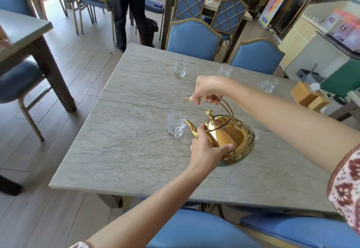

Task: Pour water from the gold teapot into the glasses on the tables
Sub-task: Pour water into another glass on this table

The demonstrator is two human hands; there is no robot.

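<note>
The gold teapot (231, 136) is tilted to the left over the grey marble table (124, 150). Its spout tip sits at the rim of the near glass (175, 124), which holds some water. My right hand (207, 89) grips the top of the arched handle. My left hand (204, 151) holds the pot's body from below and in front, thumb by the spout base. Three more glasses stand along the far side: a left glass (180, 67), a middle glass (225, 70) and a right glass (269, 84).
Blue padded chairs (192, 39) ring the table on the far and near sides. Wooden boxes (309, 96) sit at the table's right end. A person (127, 4) stands beyond the table. Another table (21, 31) is at left.
</note>
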